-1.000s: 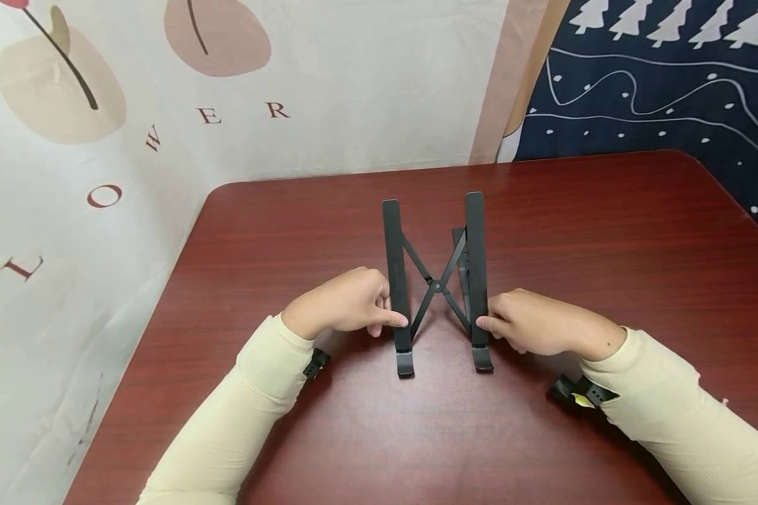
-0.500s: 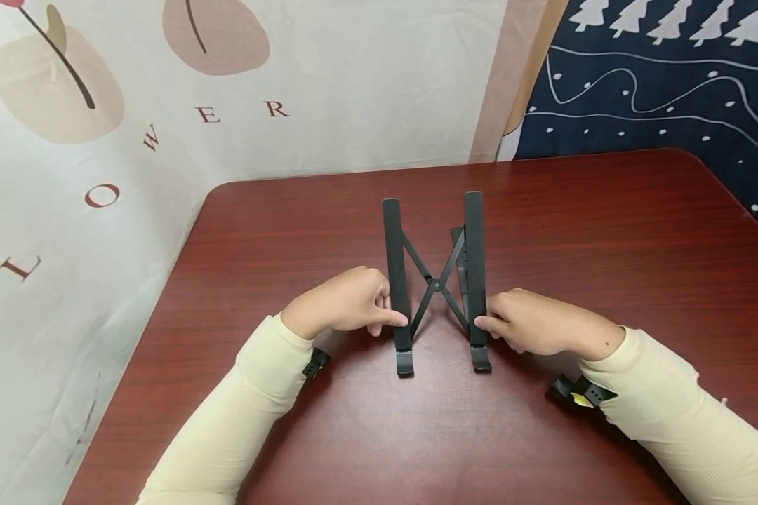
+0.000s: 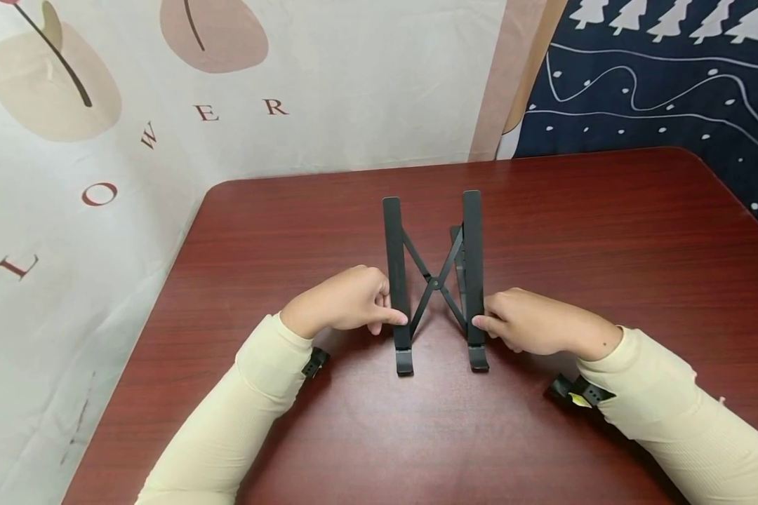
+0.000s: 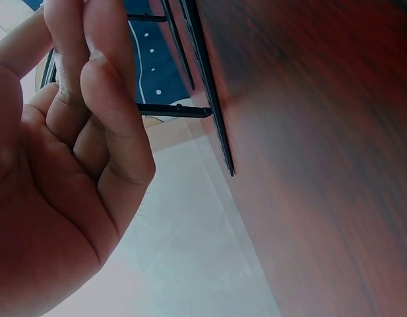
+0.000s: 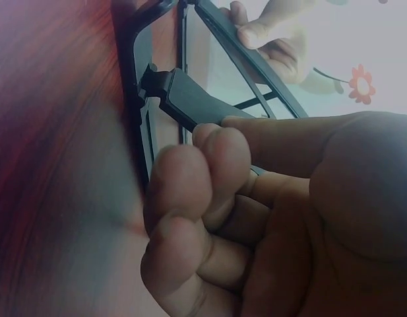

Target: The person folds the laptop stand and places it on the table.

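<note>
A black folding laptop stand (image 3: 436,283) stands unfolded on the table, its two long arms joined by an X-shaped brace. My left hand (image 3: 352,300) pinches the left arm near its lower end, thumb on top and curled fingers beneath. On the other side my right hand (image 3: 530,319) pinches the right arm at about the same height. In the right wrist view, the thumb and fingers of my right hand (image 5: 256,198) close on the stand's arm (image 5: 196,102) just behind its hooked lip. The left wrist view shows curled fingers (image 4: 114,119) beside the base rail (image 4: 206,79).
The reddish-brown wooden table (image 3: 290,224) reaches back to a pale printed cloth (image 3: 366,84) and a navy cloth with white trees (image 3: 657,84). Dark wrist straps, one the right strap (image 3: 581,393), sit below the cream sleeves (image 3: 240,414).
The stand's right arm has shifted slightly left with my right hand, so the two arms stand a little closer together. My left hand keeps its grip almost unmoved.
</note>
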Demonstrator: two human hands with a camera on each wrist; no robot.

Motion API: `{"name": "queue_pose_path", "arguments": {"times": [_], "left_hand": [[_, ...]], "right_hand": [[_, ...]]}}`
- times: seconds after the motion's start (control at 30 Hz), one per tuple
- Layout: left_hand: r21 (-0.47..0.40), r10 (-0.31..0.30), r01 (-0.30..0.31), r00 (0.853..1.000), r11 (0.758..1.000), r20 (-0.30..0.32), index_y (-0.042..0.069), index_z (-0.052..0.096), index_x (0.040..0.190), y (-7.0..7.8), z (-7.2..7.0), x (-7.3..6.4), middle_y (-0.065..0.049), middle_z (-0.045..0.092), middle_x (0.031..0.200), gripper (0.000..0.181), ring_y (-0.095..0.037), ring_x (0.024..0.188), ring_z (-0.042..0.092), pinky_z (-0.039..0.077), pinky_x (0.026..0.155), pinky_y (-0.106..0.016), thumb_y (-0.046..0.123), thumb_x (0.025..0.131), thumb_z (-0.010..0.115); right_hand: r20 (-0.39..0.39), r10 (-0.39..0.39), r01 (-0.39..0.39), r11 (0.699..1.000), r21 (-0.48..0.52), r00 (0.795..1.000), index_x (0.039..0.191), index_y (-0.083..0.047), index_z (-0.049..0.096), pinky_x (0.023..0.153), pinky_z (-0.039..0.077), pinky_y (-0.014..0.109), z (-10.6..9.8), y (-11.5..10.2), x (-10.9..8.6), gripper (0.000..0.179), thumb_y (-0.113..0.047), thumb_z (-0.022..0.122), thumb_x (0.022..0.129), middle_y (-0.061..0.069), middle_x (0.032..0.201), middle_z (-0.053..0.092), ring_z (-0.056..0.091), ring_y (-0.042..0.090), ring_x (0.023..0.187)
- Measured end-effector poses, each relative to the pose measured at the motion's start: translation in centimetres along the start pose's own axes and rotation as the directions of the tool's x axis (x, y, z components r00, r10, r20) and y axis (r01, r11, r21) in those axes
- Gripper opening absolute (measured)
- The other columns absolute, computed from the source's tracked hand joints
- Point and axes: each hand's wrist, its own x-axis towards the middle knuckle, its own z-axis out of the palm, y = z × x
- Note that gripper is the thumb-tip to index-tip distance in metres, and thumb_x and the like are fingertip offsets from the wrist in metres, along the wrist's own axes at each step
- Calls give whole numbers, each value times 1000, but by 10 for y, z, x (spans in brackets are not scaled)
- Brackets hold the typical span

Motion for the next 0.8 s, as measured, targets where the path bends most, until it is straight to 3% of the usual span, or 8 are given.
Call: {"name": "queue_pose_path", "arguments": {"times": [0.8], "left_hand": [[-14, 5, -5, 1000, 1000, 14, 19, 68, 61, 1, -1, -1, 2, 69, 56, 36, -7, 49, 48, 36, 52, -23, 41, 88, 75]], "right_hand": [[16, 14, -14, 1000, -2, 1000, 75, -8, 54, 52, 40, 24, 0, -1, -1, 32, -21, 52, 104, -7, 52, 45, 45, 7, 47]]}}
